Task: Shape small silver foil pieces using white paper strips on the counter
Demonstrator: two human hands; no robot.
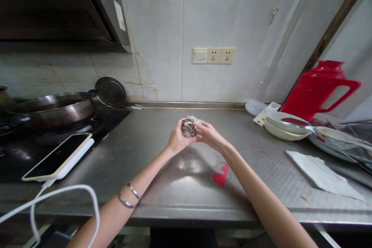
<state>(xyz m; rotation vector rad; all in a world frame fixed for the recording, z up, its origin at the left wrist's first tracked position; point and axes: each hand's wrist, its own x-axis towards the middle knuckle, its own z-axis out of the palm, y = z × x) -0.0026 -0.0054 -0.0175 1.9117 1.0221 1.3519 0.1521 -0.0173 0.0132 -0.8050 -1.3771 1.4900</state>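
Over the middle of the steel counter, my left hand (176, 139) is wrapped round the side of a small clear glass (188, 128). Its round top faces me, and whether it is a cup or a jar I cannot tell. Fingers of my right hand (210, 133) are closed against the glass from the other side. A bit of white material, perhaps tissue, (193, 118) shows at the far side of the glass by my right fingertips. Below my right forearm a torn red patch (221, 174) lies on the counter.
Left, a phone (58, 157) with a white cable lies at the stove's edge, near a steel pan (55, 110) and a round dark perforated disc (110, 92). Right are stacked bowls (286, 133), a red thermos jug (312, 89), plates (328, 148) and a white paper sheet (322, 174).
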